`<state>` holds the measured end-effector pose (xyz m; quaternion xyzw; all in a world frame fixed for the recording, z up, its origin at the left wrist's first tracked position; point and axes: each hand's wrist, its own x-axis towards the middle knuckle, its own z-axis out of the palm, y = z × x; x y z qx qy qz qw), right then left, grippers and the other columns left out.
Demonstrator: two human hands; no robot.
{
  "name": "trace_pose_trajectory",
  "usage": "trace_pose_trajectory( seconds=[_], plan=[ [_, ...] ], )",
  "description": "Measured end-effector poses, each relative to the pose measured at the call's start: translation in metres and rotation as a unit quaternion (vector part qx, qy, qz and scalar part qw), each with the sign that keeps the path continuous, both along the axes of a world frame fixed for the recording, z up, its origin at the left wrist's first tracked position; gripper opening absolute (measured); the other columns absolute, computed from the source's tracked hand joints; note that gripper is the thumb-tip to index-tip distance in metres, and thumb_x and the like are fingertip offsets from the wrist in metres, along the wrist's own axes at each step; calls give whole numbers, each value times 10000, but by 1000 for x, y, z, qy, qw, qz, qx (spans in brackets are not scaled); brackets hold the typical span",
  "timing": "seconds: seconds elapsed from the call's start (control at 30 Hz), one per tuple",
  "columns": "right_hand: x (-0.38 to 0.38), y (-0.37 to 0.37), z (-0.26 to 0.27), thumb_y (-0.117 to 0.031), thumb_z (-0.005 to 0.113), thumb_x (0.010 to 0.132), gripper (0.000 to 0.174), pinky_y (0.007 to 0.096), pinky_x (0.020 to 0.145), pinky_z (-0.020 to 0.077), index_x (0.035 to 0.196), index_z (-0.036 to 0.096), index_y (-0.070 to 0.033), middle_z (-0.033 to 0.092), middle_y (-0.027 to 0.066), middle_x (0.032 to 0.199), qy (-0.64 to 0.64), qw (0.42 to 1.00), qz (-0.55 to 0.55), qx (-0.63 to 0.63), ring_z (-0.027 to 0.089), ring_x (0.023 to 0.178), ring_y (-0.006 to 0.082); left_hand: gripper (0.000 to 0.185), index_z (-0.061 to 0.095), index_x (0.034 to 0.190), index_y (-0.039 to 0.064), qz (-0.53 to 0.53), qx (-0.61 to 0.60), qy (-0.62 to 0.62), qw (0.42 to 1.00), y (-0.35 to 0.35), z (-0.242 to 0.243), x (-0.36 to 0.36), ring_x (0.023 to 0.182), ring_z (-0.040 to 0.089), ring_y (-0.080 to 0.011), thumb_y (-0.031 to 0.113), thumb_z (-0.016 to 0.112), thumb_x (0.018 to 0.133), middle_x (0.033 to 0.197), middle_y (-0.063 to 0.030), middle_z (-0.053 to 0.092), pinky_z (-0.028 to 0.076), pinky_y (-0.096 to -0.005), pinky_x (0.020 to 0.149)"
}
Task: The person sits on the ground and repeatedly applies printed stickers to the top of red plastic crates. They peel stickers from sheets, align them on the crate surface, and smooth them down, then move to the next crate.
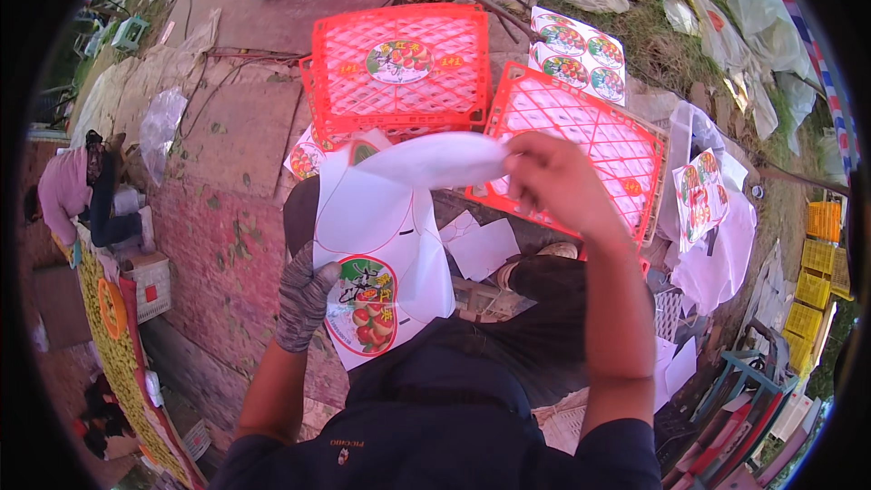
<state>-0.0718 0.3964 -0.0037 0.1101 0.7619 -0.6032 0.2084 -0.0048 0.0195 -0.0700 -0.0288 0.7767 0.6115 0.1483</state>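
My left hand [304,299], in a grey knit glove, grips the left edge of a sheet of oval fruit stickers [367,214] above my lap. One printed sticker [371,306] is still on its lower part; outlines of ovals show on the white backing above. Between the fingers of my bare right hand [554,180] is the end of an oval sticker [435,160], its white side up and blurred. Whether its far end touches the sheet, I cannot tell. Ahead stands a red plastic crate [401,12] with an oval sticker on its lid. Another red crate [653,170] sits tilted at right.
More sticker sheets lie behind the right crate [578,54] and on plastic sheeting [701,197]. White paper scraps [484,248] lie between my legs. A person [64,184] bends at far left beside a long bed of small yellow-green fruit [109,320]. Yellow crates [813,286] are stacked far right.
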Motion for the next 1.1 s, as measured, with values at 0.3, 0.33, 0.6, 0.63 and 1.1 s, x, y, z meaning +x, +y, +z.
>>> trace_pose_trajectory(
  seconds=[0.3,0.33,0.6,0.63,1.1],
  plan=[
    [48,147,-21,-63,618,925,255,281,766,572,1136,660,74,711,153,973,135,949,-275,80,711,862,196,448,606,1218,-31,109,147,-15,983,-13,-20,-2,994,621,-156,219,708,861,1115,-71,661,489,-312,889],
    [56,156,-37,-60,621,924,257,284,775,572,1139,657,76,710,153,976,120,946,-287,92,709,868,196,459,606,1218,-34,113,140,-13,984,-15,-23,-3,995,624,-164,217,715,850,1116,-70,660,491,-318,889],
    [87,187,-170,-70,614,935,258,277,787,563,1157,658,55,715,123,952,90,937,-327,83,700,858,164,457,615,1206,-34,141,177,-3,974,-18,-33,-4,982,614,-166,201,711,824,1103,-71,655,494,-320,888],
    [86,186,-181,-77,611,936,256,281,777,559,1158,662,39,718,125,946,89,942,-304,115,702,850,168,462,611,1209,-35,146,180,-8,973,-18,-31,-5,987,616,-171,201,708,823,1110,-75,653,495,-324,891],
    [21,115,-229,-415,603,906,551,592,1007,393,1385,508,-160,418,235,1420,229,719,-177,632,416,1278,486,497,543,1297,11,234,61,-87,966,-81,-30,72,1068,596,-188,211,703,872,1188,-73,620,472,-349,942]
  ],
)
